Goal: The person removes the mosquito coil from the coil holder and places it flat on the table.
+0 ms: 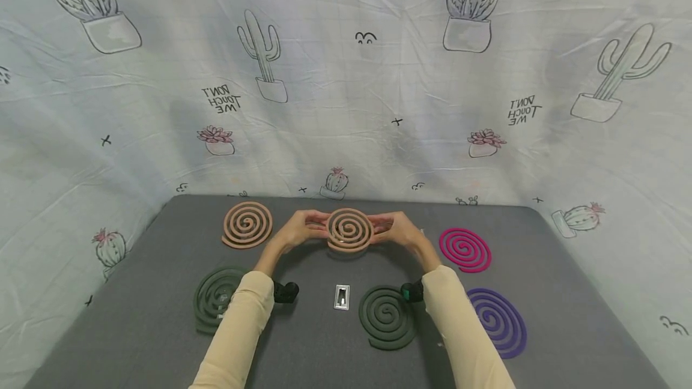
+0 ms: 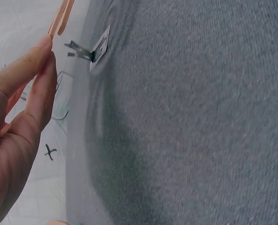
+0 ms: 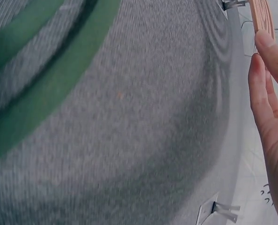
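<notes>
A tan spiral coil (image 1: 350, 230) hangs in the air over the far part of the grey table (image 1: 303, 341), a shadow beneath it, its rim gripped from both sides. The left hand (image 1: 300, 227) pinches its left edge between thumb and fingertips, and the right hand (image 1: 400, 228) pinches the opposite edge the same way. From where I stand, the table's back edge runs just beyond the coil, with the patterned sheet (image 1: 346, 77) rising behind. A second tan coil (image 1: 247, 225) lies left of the left hand, and past the right hand sits a magenta coil (image 1: 465, 250). Nearer the person, a small metal plate (image 1: 342, 297) lies between the two forearms, a stretch of grey cloth separating it from the raised coil. Right of the plate is one green coil (image 1: 387, 317); another green coil (image 1: 208, 302) is partly hidden by the left sleeve (image 1: 238, 329) (something small and shiny glints on it). The right sleeve (image 1: 465, 329) covers part of a purple coil (image 1: 505, 323), which stays well inside the table's right edge.
</notes>
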Tool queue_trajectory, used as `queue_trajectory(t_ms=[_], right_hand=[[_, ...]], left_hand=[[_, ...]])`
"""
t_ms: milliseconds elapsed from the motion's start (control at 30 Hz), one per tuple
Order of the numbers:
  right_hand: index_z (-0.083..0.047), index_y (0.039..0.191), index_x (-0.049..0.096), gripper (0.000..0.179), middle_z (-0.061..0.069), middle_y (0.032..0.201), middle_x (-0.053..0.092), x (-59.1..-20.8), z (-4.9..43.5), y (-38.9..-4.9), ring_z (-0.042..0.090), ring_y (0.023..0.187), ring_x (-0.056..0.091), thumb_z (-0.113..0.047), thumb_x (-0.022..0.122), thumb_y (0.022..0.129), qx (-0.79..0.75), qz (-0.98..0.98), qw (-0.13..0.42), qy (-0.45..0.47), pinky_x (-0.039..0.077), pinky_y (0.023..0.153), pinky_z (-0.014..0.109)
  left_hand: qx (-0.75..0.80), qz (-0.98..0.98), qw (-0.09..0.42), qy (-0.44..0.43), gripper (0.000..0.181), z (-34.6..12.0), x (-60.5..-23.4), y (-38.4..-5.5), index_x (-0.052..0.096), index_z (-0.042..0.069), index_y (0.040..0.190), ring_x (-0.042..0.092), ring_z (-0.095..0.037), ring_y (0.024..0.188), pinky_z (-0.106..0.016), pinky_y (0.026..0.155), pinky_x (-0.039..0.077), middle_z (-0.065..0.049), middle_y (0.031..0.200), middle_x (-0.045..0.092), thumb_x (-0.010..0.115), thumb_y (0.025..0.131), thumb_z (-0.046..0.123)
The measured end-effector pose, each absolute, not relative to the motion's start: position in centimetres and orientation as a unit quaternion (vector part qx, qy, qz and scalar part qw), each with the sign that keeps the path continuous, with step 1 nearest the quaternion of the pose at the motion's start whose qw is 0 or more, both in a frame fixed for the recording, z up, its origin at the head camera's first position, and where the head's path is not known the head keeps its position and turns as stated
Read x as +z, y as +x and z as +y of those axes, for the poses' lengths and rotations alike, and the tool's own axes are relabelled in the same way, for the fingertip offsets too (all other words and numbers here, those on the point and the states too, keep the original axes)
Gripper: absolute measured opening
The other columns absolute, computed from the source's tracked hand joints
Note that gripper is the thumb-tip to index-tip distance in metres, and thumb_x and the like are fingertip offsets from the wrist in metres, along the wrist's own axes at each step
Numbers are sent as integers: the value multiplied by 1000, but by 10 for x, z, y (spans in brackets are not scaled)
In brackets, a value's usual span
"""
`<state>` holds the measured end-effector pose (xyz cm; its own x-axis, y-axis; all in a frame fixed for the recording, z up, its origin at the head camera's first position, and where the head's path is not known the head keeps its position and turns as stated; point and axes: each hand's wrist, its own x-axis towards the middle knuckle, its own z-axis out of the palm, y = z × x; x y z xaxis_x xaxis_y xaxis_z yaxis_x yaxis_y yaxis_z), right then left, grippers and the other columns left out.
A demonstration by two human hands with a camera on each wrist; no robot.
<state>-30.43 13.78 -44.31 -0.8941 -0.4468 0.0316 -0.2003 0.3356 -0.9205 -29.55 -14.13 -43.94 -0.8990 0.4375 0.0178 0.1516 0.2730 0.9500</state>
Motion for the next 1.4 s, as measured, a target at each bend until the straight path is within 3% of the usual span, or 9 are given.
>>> queue_trajectory(t_ms=[200,467,733,1100,1400], right_hand=[[7,128,55,58,26,124,59,-443,148,-304,35,104,64,4,77,74,-540,806,123,-209,56,82,28],[5,128,56,58,24,125,59,-441,159,-305,33,107,63,3,77,74,-525,816,133,-204,55,88,34],[5,130,55,57,25,125,59,-435,166,-302,34,109,62,2,76,76,-521,815,155,-200,54,89,35],[3,131,54,58,22,127,59,-433,179,-300,31,110,62,-1,76,78,-508,824,168,-184,52,94,39],[3,136,48,64,24,134,52,-430,192,-297,39,123,51,-1,75,78,-520,808,200,-192,48,99,45]], left_hand=[[567,791,116,199,49,-133,-442,-295,49,-13,129,62,-30,106,-28,83,56,-30,122,55,67,84,-3],[559,797,109,201,47,-123,-441,-291,51,-13,126,62,-33,105,-28,81,56,-30,119,57,69,83,-2],[530,821,90,189,46,-113,-443,-289,57,-10,121,66,-27,96,-27,78,56,-24,110,61,73,80,-1],[472,855,64,202,42,-99,-440,-286,60,-7,119,67,-29,96,-29,76,58,-21,109,63,73,81,3],[467,859,63,201,44,-89,-442,-286,59,-6,119,68,-25,92,-27,73,57,-18,108,64,75,79,5]])
